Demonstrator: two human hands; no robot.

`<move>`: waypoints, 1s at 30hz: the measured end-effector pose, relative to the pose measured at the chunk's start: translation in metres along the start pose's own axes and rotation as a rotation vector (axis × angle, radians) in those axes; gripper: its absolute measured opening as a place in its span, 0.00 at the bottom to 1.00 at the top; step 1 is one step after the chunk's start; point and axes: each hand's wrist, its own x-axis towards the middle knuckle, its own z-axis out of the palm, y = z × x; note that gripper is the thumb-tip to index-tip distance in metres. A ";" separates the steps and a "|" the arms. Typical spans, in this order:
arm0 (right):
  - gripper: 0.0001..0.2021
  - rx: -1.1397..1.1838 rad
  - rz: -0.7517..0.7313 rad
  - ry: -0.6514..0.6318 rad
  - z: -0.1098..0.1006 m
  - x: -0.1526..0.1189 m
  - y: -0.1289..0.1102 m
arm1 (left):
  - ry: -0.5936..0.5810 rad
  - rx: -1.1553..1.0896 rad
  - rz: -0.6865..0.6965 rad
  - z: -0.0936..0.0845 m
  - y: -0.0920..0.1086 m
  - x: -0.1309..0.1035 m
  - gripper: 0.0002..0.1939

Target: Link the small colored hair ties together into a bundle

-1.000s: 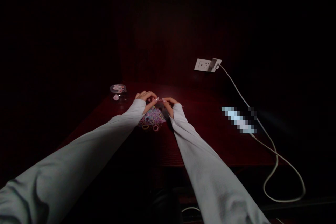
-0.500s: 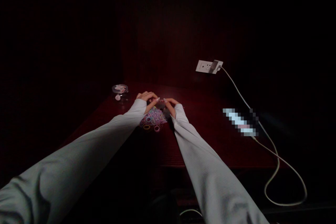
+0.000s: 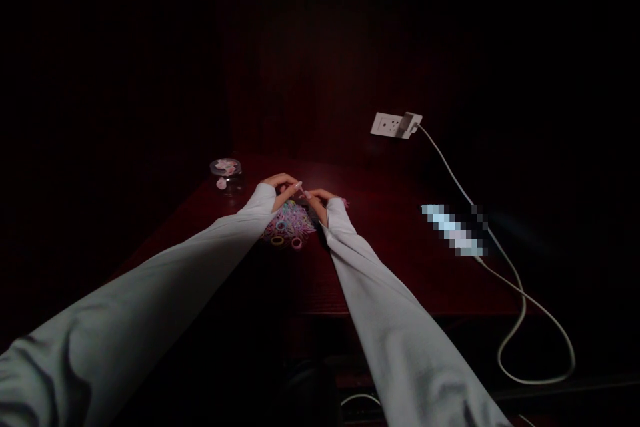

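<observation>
A heap of small, colourful hair ties [image 3: 290,223] lies on the dark red table, mostly purple and pink with some blue and yellow. Just above its far edge, my left hand [image 3: 283,185] is closed in a pinch, thumb against forefinger. My right hand [image 3: 319,201] meets it from the other side, also pinching, with the fingertips of both hands almost touching. Between them shows a thin pinkish hair tie, small and hard to make out. Beyond my right wrist, a few pink hair ties [image 3: 345,203] are partly hidden by the sleeve.
A clear jar [image 3: 226,177] with a pink-patterned lid stands on the table at the left. On the right lies a pixelated phone [image 3: 453,229], its white cable [image 3: 515,273] looping over the table edge up to a charger in the wall socket [image 3: 395,125].
My fingertips have come closer together, and my right hand has turned and shifted slightly left. The pinkish band between them looks less stretched. The whole view has moved a little.
</observation>
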 end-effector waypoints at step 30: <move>0.24 -0.098 -0.088 -0.058 0.000 -0.002 -0.001 | -0.009 -0.044 -0.057 0.003 0.000 0.000 0.20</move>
